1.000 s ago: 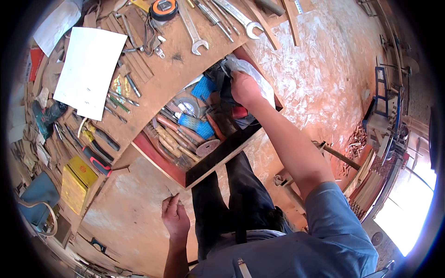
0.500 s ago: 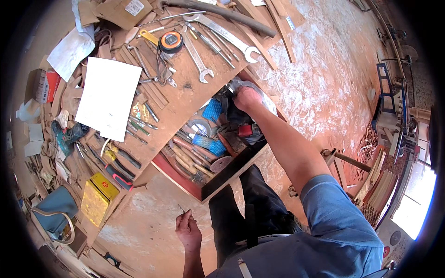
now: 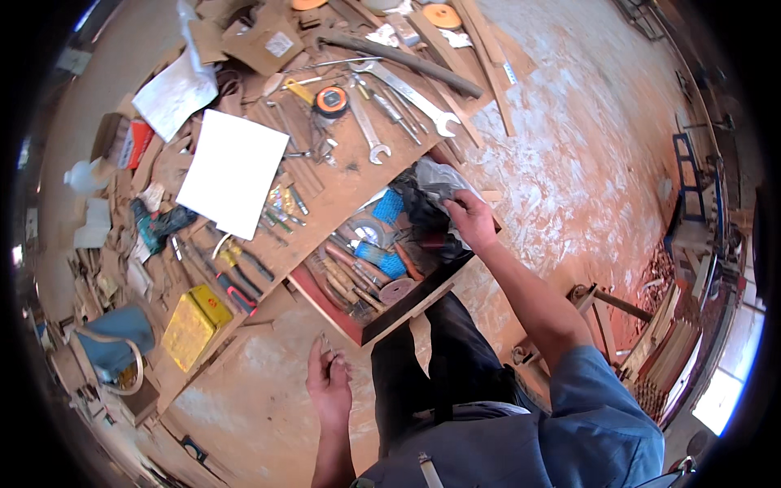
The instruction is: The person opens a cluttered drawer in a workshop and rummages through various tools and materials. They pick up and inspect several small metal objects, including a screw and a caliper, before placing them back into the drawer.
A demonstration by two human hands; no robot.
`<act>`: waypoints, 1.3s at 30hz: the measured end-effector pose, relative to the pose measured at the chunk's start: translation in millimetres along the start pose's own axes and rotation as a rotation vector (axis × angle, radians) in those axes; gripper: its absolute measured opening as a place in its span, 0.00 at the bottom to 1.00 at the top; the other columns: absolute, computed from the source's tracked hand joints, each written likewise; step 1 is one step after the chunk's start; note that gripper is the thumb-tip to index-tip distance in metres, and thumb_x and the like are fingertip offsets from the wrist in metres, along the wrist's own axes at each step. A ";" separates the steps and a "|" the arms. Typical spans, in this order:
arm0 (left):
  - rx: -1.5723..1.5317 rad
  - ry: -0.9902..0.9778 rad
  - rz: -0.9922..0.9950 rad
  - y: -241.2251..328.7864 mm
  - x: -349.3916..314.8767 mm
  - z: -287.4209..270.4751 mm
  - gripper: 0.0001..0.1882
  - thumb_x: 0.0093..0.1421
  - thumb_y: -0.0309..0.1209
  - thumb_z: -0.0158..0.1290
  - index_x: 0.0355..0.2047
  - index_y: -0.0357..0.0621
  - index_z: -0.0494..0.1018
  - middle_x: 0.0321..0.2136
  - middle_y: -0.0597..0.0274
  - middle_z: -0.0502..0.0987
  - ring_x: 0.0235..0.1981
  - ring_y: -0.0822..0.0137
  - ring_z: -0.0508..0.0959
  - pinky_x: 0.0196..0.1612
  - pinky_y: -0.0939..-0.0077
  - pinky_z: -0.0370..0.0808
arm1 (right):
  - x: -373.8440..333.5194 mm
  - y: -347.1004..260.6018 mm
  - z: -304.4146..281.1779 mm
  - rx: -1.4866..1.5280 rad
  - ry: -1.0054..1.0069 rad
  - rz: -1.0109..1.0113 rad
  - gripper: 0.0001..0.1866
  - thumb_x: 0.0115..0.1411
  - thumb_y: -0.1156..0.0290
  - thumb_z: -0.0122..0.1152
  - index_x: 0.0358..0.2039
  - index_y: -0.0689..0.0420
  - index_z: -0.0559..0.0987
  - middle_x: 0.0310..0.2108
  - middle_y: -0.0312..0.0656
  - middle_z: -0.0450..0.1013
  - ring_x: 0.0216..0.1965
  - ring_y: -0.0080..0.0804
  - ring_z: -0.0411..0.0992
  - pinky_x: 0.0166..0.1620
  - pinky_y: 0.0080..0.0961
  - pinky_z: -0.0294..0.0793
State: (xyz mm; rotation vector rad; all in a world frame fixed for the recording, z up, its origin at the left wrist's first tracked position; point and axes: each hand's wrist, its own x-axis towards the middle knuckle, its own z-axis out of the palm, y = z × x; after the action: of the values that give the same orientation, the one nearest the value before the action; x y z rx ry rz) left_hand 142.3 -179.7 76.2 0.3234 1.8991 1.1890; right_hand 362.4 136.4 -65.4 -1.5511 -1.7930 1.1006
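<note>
My right hand (image 3: 473,220) is at the right end of an open drawer (image 3: 423,302), its fingers pinched at the edge of a clear plastic bag (image 3: 439,176). Beside the bag lie dark bundled items (image 3: 425,213). Farther left in the drawer are wooden-handled tools (image 3: 338,275), blue mesh-wrapped pieces (image 3: 381,259), a pale disc (image 3: 368,232) and a brownish round disc (image 3: 398,290). In front of the drawer's left corner, my left hand (image 3: 330,390) is raised, thumb and fingertips together around something small and thin that I cannot make out.
The cluttered bench holds open-end wrenches (image 3: 368,122), an orange tape measure (image 3: 331,102), a white sheet (image 3: 233,172), pliers (image 3: 244,259), a green drill (image 3: 154,224) and a yellow box (image 3: 195,325). A blue container (image 3: 122,342) stands at left; stacked wood strips (image 3: 671,342) lie right.
My right hand has drawn back and up from inside the bag, and its fingers now show. My left hand has risen slightly, its fingers less curled. The bench appears shifted right and down.
</note>
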 end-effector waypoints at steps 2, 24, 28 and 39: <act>-0.109 0.015 0.001 21.3 0.3 6.2 0.28 0.67 0.19 0.49 0.67 0.37 0.61 0.39 0.59 0.79 0.32 0.73 0.79 0.33 0.80 0.75 | -6.9 -7.9 5.3 0.239 0.055 -0.038 0.07 0.65 0.69 0.62 0.36 0.60 0.78 0.32 0.44 0.80 0.31 0.33 0.77 0.39 0.33 0.76; -0.854 -0.228 0.137 183.4 -41.6 22.0 0.21 0.66 0.22 0.50 0.59 0.38 0.65 0.38 0.48 0.82 0.32 0.58 0.85 0.30 0.70 0.85 | -123.9 -267.0 -134.5 0.513 -0.710 0.166 0.22 0.75 0.53 0.47 0.34 0.57 0.79 0.19 0.31 0.69 0.17 0.15 0.61 0.20 0.17 0.60; -0.799 -0.166 0.136 183.9 -51.0 19.8 0.28 0.66 0.22 0.48 0.67 0.38 0.59 0.40 0.43 0.82 0.35 0.55 0.86 0.32 0.67 0.87 | -129.4 -272.6 -131.5 0.559 -0.703 0.130 0.20 0.74 0.57 0.51 0.30 0.57 0.80 0.19 0.29 0.68 0.20 0.13 0.62 0.25 0.16 0.62; -0.314 -0.160 0.146 192.0 -65.5 32.4 0.14 0.67 0.24 0.52 0.52 0.34 0.76 0.38 0.55 0.82 0.32 0.66 0.82 0.33 0.75 0.80 | -130.0 -294.0 -145.1 0.545 -0.725 0.126 0.18 0.74 0.60 0.48 0.39 0.59 0.80 0.23 0.31 0.72 0.21 0.14 0.64 0.25 0.15 0.65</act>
State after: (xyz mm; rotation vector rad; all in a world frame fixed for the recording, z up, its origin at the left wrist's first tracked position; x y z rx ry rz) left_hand 167.0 -100.4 264.2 0.3771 1.5441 1.4896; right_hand 346.3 41.1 273.7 -0.9978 -1.5810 2.1966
